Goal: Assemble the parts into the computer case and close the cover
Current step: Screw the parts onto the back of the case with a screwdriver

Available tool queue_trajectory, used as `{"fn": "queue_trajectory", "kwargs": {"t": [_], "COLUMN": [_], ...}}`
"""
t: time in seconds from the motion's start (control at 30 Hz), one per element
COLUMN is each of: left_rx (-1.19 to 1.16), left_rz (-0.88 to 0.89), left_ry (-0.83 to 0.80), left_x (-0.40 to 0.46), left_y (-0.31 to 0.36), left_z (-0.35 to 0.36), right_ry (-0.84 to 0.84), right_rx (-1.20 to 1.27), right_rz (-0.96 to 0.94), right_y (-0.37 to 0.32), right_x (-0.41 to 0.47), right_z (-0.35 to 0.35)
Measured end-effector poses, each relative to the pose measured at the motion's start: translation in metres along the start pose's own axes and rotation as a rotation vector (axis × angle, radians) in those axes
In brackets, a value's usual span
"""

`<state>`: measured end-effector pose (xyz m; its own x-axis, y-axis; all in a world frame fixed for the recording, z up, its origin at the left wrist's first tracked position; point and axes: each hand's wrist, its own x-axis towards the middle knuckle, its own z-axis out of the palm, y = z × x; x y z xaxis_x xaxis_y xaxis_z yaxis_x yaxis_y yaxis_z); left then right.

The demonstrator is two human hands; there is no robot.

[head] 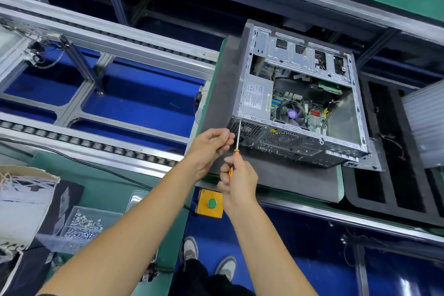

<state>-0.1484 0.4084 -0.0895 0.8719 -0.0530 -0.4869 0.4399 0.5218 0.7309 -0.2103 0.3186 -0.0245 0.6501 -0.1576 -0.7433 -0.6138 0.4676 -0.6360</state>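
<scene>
The right hand (236,176) is wrapped round the orange handle of a screwdriver (236,145), and most of that handle is hidden inside the fist. The left hand (212,143) pinches the steel shaft just beside it, fingertips curled together. The tip sits at the upper rear corner of the computer case (298,108); whether a screw is there is too small to tell. The case lies on its side with the cover off, showing the power supply (258,94), a CPU fan (292,113) and the green motherboard (314,115). It rests on a grey foam pad (288,180) on the green desk (108,190). Near the forearms sit a yellow box with a green button (210,203) and a clear tray of screws (84,226). Roller conveyor rails (96,144) run to the left over a blue floor (312,259), where the person's shoes (189,249) show.
</scene>
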Motion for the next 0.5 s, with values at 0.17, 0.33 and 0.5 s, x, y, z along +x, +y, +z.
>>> {"fn": "queue_trajectory", "kwargs": {"t": [0.17, 0.33, 0.5], "left_rx": [-0.011, -0.052, -0.051], "left_rz": [0.013, 0.060, 0.102], "left_ry": [-0.038, -0.059, -0.066], "left_x": [0.009, 0.010, 0.007], "left_y": [0.004, 0.009, 0.012], "left_z": [0.004, 0.010, 0.026], "right_ry": [-0.164, -0.284, -0.332], "right_rx": [0.148, 0.131, 0.066], "right_rz": [0.168, 0.213, 0.120], "right_y": [-0.006, -0.008, -0.006], "right_x": [0.005, 0.018, 0.027], "right_z": [-0.009, -0.026, -0.036]}}
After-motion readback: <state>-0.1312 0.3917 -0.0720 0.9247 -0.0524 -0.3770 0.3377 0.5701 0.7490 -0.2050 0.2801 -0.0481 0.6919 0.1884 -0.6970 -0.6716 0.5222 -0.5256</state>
